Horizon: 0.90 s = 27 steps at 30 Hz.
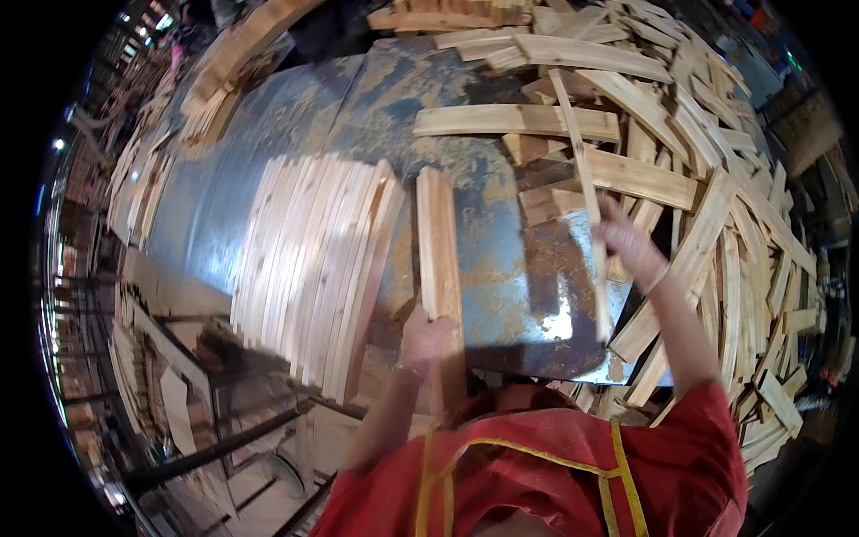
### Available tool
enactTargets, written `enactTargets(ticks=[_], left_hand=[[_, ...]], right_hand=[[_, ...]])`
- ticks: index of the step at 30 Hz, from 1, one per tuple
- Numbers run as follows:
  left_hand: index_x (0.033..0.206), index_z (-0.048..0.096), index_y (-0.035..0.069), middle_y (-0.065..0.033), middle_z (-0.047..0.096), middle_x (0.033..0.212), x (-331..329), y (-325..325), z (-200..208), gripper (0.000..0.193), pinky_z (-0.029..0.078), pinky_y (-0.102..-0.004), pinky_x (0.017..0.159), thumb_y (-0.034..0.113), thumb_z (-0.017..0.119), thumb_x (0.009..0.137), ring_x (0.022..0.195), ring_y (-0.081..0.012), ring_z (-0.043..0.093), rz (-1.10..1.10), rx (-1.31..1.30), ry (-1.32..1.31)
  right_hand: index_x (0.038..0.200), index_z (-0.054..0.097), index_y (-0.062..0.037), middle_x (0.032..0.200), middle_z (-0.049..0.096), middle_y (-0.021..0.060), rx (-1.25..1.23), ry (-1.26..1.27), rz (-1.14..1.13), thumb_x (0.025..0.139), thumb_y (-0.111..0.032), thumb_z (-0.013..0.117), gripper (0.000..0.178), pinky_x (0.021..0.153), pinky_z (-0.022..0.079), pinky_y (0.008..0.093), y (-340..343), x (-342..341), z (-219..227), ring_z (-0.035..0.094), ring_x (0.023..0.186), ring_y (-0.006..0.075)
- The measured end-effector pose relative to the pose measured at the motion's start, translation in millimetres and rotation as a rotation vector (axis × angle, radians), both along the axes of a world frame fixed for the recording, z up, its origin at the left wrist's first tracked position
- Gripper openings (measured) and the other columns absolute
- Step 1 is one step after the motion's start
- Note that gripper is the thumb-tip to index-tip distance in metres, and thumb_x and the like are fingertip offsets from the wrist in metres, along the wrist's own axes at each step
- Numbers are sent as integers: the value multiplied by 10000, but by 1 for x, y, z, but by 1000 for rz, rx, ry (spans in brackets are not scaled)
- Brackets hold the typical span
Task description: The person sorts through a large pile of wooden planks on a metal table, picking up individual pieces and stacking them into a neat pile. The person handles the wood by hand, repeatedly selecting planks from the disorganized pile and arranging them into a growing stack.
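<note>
My left hand [424,342] is closed around the near end of a narrow wooden board [438,237], which points away from me over the metal table. It may be more than one board pressed together; I cannot tell. Off to the right, my right hand [630,243], slightly blurred, grips a thin wooden slat [574,134] by its middle. The slat is turned edge-up and reaches across the side of a heap of loose boards [644,183]. Left of my left hand, a row of pale slats [309,259] stands side by side on the table.
The worn metal table [483,206] carries patches of sawdust. A stack of boards [237,63] lies at the far left, with more wood [452,16] along the far edge. Loose boards spill past the table's right side. A dark metal bar [224,443] runs at the lower left.
</note>
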State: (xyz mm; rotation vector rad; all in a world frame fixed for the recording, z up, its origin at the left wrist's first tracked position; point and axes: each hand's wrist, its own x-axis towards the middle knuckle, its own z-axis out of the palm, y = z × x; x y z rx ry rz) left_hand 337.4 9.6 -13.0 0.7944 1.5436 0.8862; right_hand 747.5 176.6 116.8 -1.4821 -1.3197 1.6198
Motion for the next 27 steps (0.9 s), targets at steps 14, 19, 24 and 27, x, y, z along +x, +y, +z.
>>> enactTargets(ticks=[14, 19, 24, 27], left_hand=[[1628, 421, 59, -111, 669, 1346, -28, 4, 38, 747, 573, -388, 989, 267, 722, 976, 1159, -257, 688, -141, -2, -611], [1449, 606, 54, -134, 689, 1263, -97, -68, 62, 609, 564, -347, 910, 353, 769, 943, 1074, -227, 673, -105, 199, 532], [1132, 701, 99, -77, 666, 1017, -201, -191, 8, 351, 539, -405, 886, 368, 799, 929, 959, -227, 633, 697, -32, 373], [1015, 679, 146, -42, 634, 922, -194, -211, -7, 274, 523, -420, 845, 404, 763, 974, 891, -221, 617, 872, -233, -476]], right_hand=[[1455, 575, 10, 1297, 707, 151, -436, 584, -232, 961, -273, 757, 598, 1006, 583, 423, -106, -245, -87, 703, 1162, 280], [1393, 583, 4, 1154, 714, 143, -331, 409, -229, 931, -248, 787, 565, 908, 619, 426, -85, -276, -78, 728, 989, 283], [1240, 592, 20, 987, 719, 144, 5, -71, -239, 891, -262, 809, 498, 793, 576, 416, -91, -285, -112, 686, 848, 237], [1202, 587, 11, 993, 723, 168, 36, -320, -238, 875, -291, 820, 502, 794, 566, 432, -100, -321, -76, 681, 847, 264]])
